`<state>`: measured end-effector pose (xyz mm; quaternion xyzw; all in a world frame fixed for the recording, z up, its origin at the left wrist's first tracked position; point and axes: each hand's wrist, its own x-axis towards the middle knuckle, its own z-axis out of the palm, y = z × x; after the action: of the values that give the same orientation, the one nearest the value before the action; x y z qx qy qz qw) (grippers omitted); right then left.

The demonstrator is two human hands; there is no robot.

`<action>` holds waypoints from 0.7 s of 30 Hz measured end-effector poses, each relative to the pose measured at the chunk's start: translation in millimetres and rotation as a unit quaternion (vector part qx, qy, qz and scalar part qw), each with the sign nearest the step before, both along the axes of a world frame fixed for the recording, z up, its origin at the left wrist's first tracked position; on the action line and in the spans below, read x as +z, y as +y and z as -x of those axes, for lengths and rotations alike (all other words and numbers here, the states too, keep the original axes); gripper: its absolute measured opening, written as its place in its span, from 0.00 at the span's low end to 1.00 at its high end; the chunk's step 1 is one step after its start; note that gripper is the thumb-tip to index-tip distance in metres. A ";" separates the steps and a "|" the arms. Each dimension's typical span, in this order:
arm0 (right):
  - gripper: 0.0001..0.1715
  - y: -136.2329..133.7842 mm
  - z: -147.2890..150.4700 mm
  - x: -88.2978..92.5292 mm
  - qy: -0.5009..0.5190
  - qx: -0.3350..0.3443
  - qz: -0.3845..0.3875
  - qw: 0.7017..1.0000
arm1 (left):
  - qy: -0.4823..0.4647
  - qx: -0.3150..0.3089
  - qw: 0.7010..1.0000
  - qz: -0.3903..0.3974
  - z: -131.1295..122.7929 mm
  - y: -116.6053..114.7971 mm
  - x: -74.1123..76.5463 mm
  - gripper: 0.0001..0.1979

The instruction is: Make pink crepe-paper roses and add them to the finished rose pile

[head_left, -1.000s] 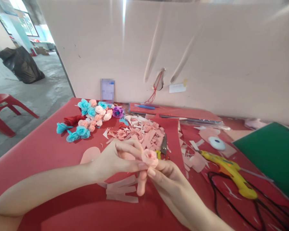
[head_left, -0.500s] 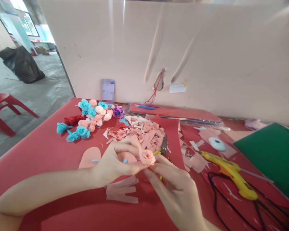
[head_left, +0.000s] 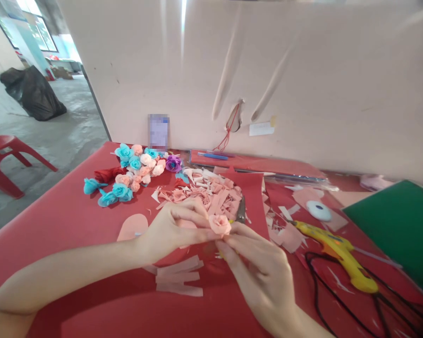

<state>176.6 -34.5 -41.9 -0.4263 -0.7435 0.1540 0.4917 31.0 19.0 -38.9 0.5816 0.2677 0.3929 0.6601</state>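
A small pink paper rose point(head_left: 219, 224) is held above the red table point(head_left: 66, 220), pinched between both hands. My left hand point(head_left: 174, 227) grips it from the left with curled fingers. My right hand point(head_left: 261, 267) pinches it from below and the right, its back turned up. Loose pink paper strips point(head_left: 178, 277) lie on the table just under my hands. A heap of pink paper scraps point(head_left: 206, 195) sits right behind the rose.
Finished blue, pink and purple paper roses point(head_left: 134, 171) cluster at the back left. A yellow glue gun point(head_left: 338, 253) with black cord lies at the right, beside a green sheet point(head_left: 398, 225). Scissors point(head_left: 240, 211) rest by the scraps. A pale board point(head_left: 268, 70) stands behind.
My right hand turned over from palm-up to back-up while keeping its pinch on the rose. The rose stayed about where it was between both hands.
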 end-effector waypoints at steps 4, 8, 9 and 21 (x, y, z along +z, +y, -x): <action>0.19 3.8 -2.6 1.5 0.055 0.020 0.147 0.987 | -0.008 -0.032 0.997 0.066 1.1 4.7 -7.3 0.06; 0.20 6.4 -4.5 5.9 0.092 0.052 0.235 0.966 | -0.022 -0.035 0.996 0.083 1.9 8.0 -11.0 0.05; 0.19 6.6 -4.5 6.7 0.100 0.056 0.249 0.962 | -0.030 -0.037 0.995 0.083 2.0 8.0 -11.1 0.04; 0.16 7.9 -8.5 0.2 0.126 -0.009 0.230 0.965 | 0.163 -0.034 0.974 -0.152 9.3 22.1 -0.9 0.04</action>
<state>185.1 -26.5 -41.7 -0.5116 -0.6167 0.3686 0.4713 21.7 41.0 -39.8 0.7398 0.2889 0.3066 0.5246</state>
